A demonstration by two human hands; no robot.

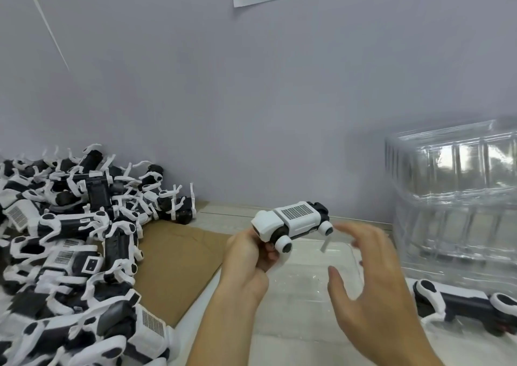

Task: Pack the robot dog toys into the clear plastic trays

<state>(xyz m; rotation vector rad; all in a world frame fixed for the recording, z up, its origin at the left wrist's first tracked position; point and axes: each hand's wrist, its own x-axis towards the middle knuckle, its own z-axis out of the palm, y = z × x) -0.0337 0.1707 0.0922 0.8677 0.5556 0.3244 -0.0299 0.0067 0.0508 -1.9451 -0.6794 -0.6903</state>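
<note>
My left grip (249, 256) holds a white robot dog toy (291, 224) by its head, just above the clear tray (305, 287) on the bench. My right grip (366, 276) hovers open beside the toy.

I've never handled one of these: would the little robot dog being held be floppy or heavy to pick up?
Probably light: the left hand alone holds the robot dog toy up by its head end. The body looks like stiff plastic, but the thin jointed legs may swing, as the splayed legs in the pile suggest.
</note>
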